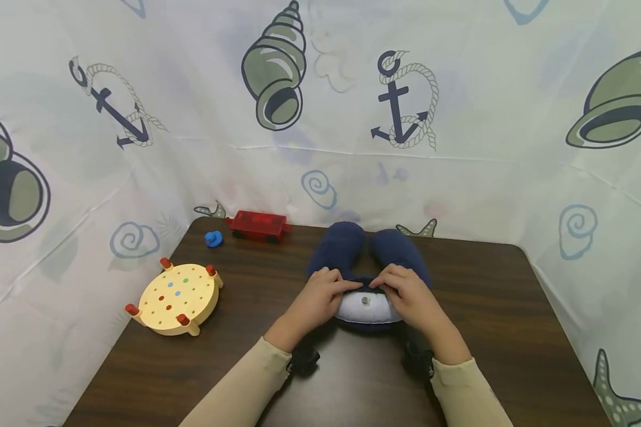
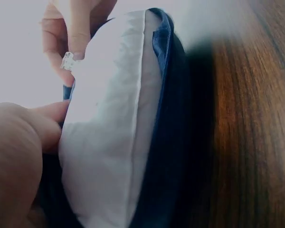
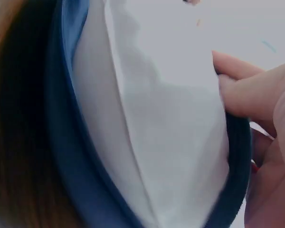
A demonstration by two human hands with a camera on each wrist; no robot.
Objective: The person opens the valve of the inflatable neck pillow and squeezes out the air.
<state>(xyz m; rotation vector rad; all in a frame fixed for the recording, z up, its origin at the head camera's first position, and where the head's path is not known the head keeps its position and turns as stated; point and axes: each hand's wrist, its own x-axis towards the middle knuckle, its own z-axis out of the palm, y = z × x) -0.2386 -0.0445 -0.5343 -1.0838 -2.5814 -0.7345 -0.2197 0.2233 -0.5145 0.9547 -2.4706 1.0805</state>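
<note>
The navy neck pillow point(image 1: 371, 261) lay near the middle of the tabletop point(image 1: 513, 308), its arms pointing toward the far edge and its white inner cushion point(image 1: 365, 308) bulging at the near bend. The left hand point(image 1: 320, 296) and right hand point(image 1: 408, 293) lay palm-down on it, fingers point(image 1: 352, 286) curled, pinching the cover's edge over the cushion. A peg board point(image 1: 177, 296) sat toward the left edge.

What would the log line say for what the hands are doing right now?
left hand: holds neck pillow cover edge | right hand: holds same edge | white inner cushion: showing | pillow: on table
</note>
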